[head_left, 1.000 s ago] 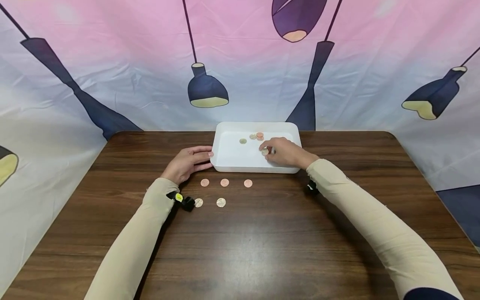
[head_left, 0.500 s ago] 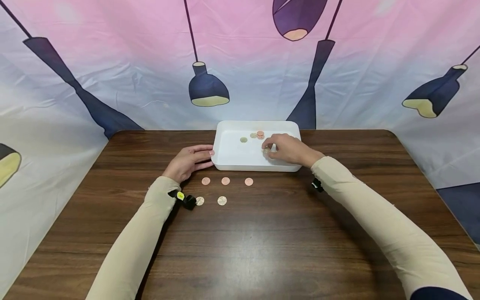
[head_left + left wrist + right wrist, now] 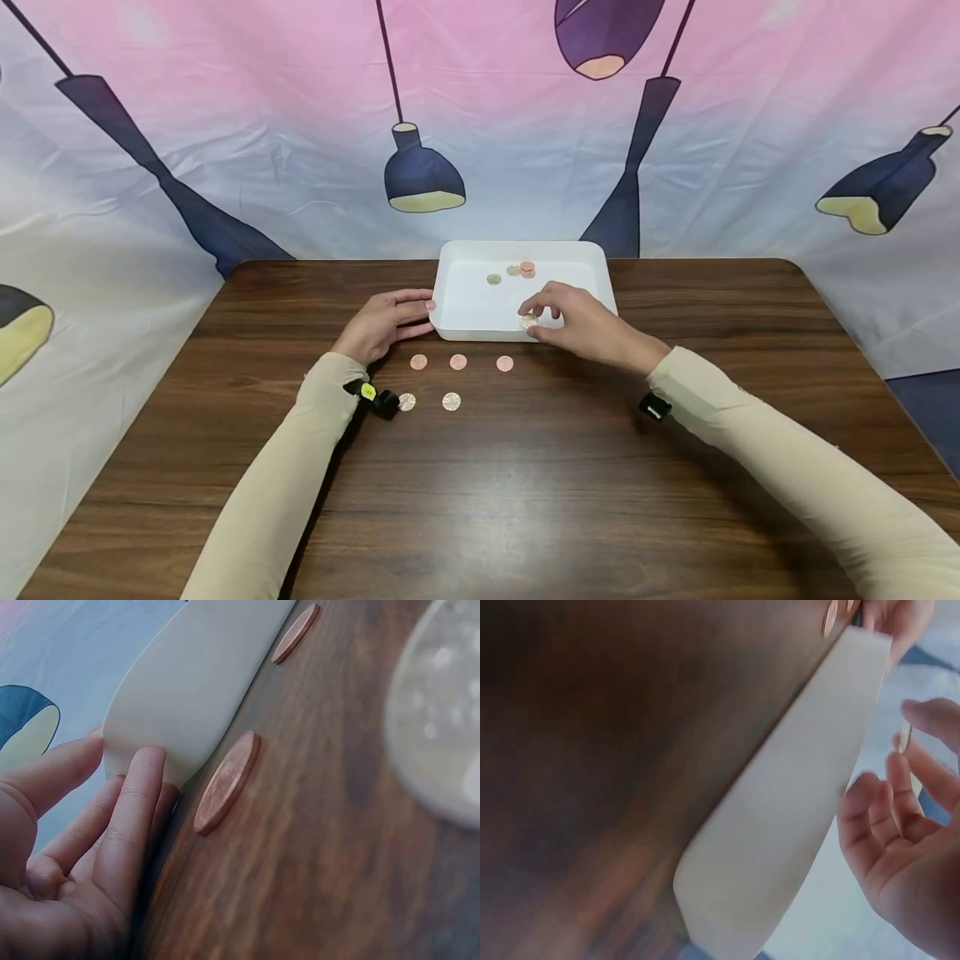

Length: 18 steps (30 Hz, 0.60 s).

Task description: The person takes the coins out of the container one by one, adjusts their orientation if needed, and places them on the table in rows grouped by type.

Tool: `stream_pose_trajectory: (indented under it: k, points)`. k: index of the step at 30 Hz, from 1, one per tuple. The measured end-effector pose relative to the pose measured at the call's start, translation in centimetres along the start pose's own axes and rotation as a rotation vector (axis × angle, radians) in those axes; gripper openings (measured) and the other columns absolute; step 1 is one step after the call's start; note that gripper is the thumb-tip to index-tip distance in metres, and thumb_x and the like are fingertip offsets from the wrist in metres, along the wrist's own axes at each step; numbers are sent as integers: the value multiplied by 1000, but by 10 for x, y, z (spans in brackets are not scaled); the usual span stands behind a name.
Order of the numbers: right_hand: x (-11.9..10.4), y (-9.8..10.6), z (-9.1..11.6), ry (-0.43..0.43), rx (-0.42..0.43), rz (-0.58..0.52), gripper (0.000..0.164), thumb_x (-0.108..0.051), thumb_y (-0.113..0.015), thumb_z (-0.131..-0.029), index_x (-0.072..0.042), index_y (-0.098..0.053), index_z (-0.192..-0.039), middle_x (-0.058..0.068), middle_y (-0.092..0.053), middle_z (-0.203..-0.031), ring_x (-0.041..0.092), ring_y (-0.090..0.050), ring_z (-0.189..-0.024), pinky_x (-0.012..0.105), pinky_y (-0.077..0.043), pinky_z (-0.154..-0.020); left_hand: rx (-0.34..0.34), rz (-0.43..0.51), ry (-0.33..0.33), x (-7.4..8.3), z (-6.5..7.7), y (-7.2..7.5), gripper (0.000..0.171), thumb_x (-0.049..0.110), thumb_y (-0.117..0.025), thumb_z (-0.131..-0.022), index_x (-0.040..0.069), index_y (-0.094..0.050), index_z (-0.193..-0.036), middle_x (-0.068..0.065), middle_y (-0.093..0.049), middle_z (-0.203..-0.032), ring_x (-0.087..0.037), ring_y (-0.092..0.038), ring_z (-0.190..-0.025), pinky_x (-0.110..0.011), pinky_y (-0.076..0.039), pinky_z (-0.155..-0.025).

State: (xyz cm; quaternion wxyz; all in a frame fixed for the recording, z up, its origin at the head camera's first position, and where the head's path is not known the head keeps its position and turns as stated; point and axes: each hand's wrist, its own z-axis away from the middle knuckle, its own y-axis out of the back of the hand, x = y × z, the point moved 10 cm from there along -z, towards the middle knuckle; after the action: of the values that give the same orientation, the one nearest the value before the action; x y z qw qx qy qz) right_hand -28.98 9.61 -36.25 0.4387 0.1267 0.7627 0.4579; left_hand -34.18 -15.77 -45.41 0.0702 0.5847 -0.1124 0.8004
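Observation:
A white tray [image 3: 480, 331] stands at the back of the table with several coins in it. My right hand [image 3: 588, 325] pinches a pale gold coin [image 3: 528, 320] between thumb and fingertips, just above the tray's near edge; in the right wrist view this coin [image 3: 905, 738] is seen edge-on, with the other fingers loosely bent. My left hand [image 3: 384, 323] rests against the tray's left side, its fingers fairly straight. In the left wrist view its fingertips [image 3: 150, 759] touch the outer wall [image 3: 172, 712].
Before the tray lie three copper coins in a row, one of them a copper coin [image 3: 458, 362] in the middle. Nearer are two pale gold coins, one a gold coin [image 3: 452, 402]. Inside the tray are copper coins [image 3: 528, 268] and a silvery coin [image 3: 493, 279]. A printed curtain [image 3: 517, 167] hangs behind.
My right hand has picked up the pale gold coin inside the tray and drawn it toward the tray's near edge. The left hand stays against the tray.

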Motion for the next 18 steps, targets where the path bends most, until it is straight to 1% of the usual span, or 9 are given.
stream_pose_trajectory:
  k: [4, 7, 12, 18]
  points:
    - [-13, -5, 13, 29, 26, -27, 26, -8, -78, -93, -8, -76, -119, 2, -67, -104, 21, -58, -91, 35, -51, -81, 5, 13, 3, -2, 0, -1, 49, 6, -65, -105, -4, -51, -151, -18, -57, -142, -15, -73, -105, -34, -61, -99]
    - [-21, -12, 22, 40, 17, -64, 28, -6, -80, -92, -7, -76, -119, 0, -66, -102, 19, -57, -87, 32, -51, -78, 6, 19, 7, -2, 0, -2, 48, 6, -66, -105, -4, -52, -150, -15, -59, -139, -15, -73, -104, -34, -61, -98]
    - [-29, -28, 30, 38, -31, -115, 26, -6, -81, -92, -10, -77, -117, -5, -68, -99, 17, -56, -82, 28, -49, -73, 6, 16, 3, 0, -2, 0, 48, 6, -66, -105, -5, -52, -150, -17, -59, -140, -16, -73, -105, -34, -61, -99]
    - [-37, -52, 34, 47, -116, -114, 19, -12, -82, -93, -15, -79, -112, -7, -70, -100, 14, -59, -86, 27, -51, -75, 4, 2, 11, 0, -2, 0, 50, 7, -66, -105, -4, -51, -152, -20, -54, -147, -16, -72, -106, -33, -61, -98]
